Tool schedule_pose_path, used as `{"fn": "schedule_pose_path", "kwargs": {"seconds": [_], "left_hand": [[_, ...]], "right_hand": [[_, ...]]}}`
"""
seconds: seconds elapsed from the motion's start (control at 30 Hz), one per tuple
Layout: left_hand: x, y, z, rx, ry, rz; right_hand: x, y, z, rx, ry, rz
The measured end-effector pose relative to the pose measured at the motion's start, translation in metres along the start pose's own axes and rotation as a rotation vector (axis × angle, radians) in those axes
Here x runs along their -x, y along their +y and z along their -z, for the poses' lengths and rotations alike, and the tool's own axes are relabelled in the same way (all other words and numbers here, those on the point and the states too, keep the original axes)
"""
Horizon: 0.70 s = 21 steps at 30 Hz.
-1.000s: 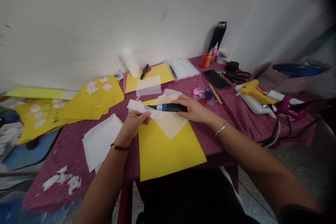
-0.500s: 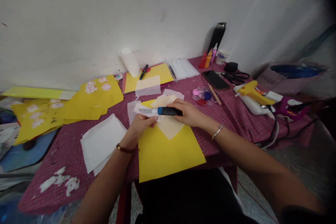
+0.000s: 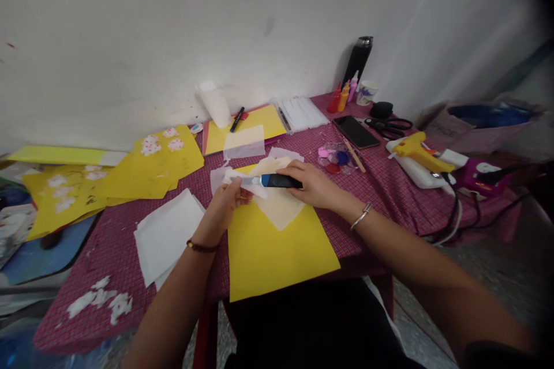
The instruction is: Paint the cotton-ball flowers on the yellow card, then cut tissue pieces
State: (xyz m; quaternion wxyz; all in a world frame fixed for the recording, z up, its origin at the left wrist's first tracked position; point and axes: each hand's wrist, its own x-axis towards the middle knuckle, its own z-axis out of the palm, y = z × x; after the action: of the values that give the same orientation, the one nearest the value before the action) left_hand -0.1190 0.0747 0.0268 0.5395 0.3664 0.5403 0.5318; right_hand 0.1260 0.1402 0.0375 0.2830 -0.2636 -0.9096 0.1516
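Note:
My right hand (image 3: 312, 185) is closed round a utility knife with a dark handle and blue collar (image 3: 277, 181), its blade pointing left. My left hand (image 3: 225, 205) pinches a piece of thin white tissue paper (image 3: 236, 179) against the blade. Both hands are over a yellow card sheet (image 3: 272, 245) that lies on the red checked tablecloth (image 3: 372, 184), with a cream paper piece (image 3: 281, 204) on the card's upper part.
White paper sheets (image 3: 167, 233) lie left of the card, yellow cards with white flowers (image 3: 151, 161) farther left. A phone (image 3: 355, 131), scissors (image 3: 389, 124), paint bottles (image 3: 344, 95), a black flask (image 3: 357, 60) and a yellow glue gun (image 3: 416, 150) are at the right.
My left hand has shifted its pinch on the tissue along the blade, moving slightly down then back up. The knife stays nearly in place.

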Motion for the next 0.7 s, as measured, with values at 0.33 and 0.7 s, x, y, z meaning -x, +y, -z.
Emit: {"fn": "schedule_pose_path", "kwargs": {"seconds": [0.33,0.7], "left_hand": [[0.006,0.006,-0.006,-0.051,0.032,0.049],[0.005,0.007,0.001,-0.041,0.068,0.044]], "right_hand": [[0.000,-0.002,-0.001,0.053,-0.005,-0.024],[0.000,0.006,0.003,-0.008,-0.011,-0.010]]}}
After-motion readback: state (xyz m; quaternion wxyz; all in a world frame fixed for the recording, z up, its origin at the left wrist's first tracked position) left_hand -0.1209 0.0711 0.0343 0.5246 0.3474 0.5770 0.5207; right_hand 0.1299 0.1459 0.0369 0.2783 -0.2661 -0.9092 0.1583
